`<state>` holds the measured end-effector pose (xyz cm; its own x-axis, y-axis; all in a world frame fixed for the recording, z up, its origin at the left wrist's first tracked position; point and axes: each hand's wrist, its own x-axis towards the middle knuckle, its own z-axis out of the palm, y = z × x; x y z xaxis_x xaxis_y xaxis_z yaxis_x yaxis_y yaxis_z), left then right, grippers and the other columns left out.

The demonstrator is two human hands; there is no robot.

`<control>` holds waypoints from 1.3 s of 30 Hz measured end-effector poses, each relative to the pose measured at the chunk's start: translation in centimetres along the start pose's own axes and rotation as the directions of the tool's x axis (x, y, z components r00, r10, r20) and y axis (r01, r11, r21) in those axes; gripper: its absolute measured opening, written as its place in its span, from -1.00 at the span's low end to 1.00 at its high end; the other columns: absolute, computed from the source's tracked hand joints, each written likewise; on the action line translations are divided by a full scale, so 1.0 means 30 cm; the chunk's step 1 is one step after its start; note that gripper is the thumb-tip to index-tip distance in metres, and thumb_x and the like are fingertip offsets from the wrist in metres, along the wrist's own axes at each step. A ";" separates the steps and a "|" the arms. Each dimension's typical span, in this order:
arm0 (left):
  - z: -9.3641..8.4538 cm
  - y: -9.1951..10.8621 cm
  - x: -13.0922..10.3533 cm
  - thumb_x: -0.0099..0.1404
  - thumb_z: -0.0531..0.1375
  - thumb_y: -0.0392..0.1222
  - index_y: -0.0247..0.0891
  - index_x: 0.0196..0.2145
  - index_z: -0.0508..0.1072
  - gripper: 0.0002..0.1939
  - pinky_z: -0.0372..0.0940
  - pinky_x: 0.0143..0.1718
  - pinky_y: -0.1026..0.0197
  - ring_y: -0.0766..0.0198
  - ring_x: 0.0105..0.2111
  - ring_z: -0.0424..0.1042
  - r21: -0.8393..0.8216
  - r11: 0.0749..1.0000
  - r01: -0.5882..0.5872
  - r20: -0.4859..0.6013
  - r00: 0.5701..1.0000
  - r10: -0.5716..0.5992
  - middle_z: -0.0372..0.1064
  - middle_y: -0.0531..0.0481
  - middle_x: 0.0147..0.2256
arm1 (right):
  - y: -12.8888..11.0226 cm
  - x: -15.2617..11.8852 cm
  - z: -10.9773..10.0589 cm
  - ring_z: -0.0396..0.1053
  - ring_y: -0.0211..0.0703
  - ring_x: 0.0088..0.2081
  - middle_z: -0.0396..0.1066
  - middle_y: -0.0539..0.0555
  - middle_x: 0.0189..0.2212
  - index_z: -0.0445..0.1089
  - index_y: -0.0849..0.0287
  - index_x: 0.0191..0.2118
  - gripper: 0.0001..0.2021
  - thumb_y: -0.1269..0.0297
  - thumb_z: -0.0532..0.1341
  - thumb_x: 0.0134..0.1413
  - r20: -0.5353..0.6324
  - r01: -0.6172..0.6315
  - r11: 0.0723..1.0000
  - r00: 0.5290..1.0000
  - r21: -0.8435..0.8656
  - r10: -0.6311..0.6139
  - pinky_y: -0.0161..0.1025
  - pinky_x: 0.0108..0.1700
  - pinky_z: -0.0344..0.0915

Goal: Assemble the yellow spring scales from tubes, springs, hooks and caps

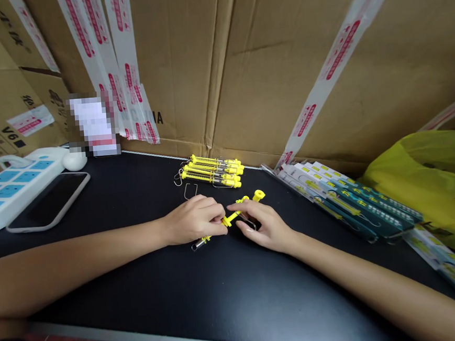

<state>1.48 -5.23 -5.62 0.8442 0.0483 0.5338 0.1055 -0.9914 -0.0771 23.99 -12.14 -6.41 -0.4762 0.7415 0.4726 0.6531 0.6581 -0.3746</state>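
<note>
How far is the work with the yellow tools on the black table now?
Done, it seems: a small pile of yellow tools lies by the cardboard wall. In hand: the left hand and right hand together hold one more yellow tool. A loose wire hook lies just behind the left hand, unused. A row of printed cards waits at the right, untouched. How many remain cannot be told.

On the table [229, 291], the pile of spring scales [212, 171] lies behind both hands, the phone [49, 202] far left of it, the packaging cards [343, 198] right.
</note>
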 end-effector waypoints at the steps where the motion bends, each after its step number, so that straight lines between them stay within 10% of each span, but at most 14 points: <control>1: 0.000 -0.001 0.002 0.35 0.05 -0.21 -0.18 -0.37 0.44 -0.81 0.10 -0.27 0.24 0.35 -0.37 0.24 -0.007 1.000 0.007 0.011 1.000 -0.007 0.31 0.07 -0.40 | -0.004 0.003 -0.005 0.28 -0.21 -0.39 0.34 0.05 -0.37 0.21 0.10 0.03 -0.70 0.31 0.09 0.17 0.015 0.017 1.000 1.000 -0.004 -0.017 -0.23 -0.28 0.29; 9: -0.024 -0.013 0.003 0.26 0.00 -0.38 -0.18 -0.28 0.45 -0.75 0.19 -0.16 0.22 0.26 -0.18 0.30 -0.165 0.986 -0.005 0.045 0.999 0.013 0.29 -0.06 -0.12 | -0.009 0.012 -0.007 0.37 -0.21 -0.32 0.42 0.09 -0.33 0.28 0.15 -0.17 -0.87 0.33 0.03 0.24 0.027 0.038 0.999 0.999 -0.017 -0.037 -0.28 -0.26 0.29; 16: -0.005 -0.010 0.005 0.28 0.08 -0.09 -0.27 -0.15 0.28 -0.76 0.23 -0.25 0.25 0.27 -0.29 0.36 -0.195 0.976 0.099 0.092 0.992 -0.082 0.36 -0.03 -0.22 | -0.004 0.013 0.001 0.35 -0.23 -0.37 0.42 0.08 -0.37 0.29 0.15 -0.22 -0.91 0.29 0.08 0.22 0.037 0.062 0.997 0.998 -0.038 -0.060 -0.29 -0.30 0.28; 23: -0.012 -0.006 0.002 0.26 0.04 -0.24 -0.25 -0.03 0.22 -0.70 0.24 -0.30 0.31 0.31 -0.30 0.36 -0.177 0.964 0.199 0.083 0.979 -0.186 0.31 -0.01 -0.25 | -0.002 0.004 0.005 0.29 -0.25 -0.47 0.31 -0.03 -0.48 0.10 0.14 0.06 -0.68 0.40 0.02 0.18 0.029 -0.047 0.998 0.998 -0.050 0.048 -0.32 -0.40 0.24; 39: -0.015 -0.004 0.003 0.27 0.04 -0.20 -0.26 -0.26 0.32 -0.87 0.15 -0.45 0.36 0.41 -0.43 0.28 -0.173 0.962 0.211 0.116 0.974 -0.193 0.24 0.04 -0.30 | -0.014 0.022 -0.005 0.29 -0.21 -0.42 0.34 0.05 -0.48 0.34 0.18 -0.32 -0.78 0.28 0.00 0.26 0.109 0.057 0.997 0.993 -0.047 -0.052 -0.29 -0.33 0.20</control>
<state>1.31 -5.17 -5.17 0.8633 0.2525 0.4370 0.1887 -0.9645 0.1846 23.48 -11.94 -5.82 -0.5710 0.7162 0.4013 0.6515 0.6927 -0.3093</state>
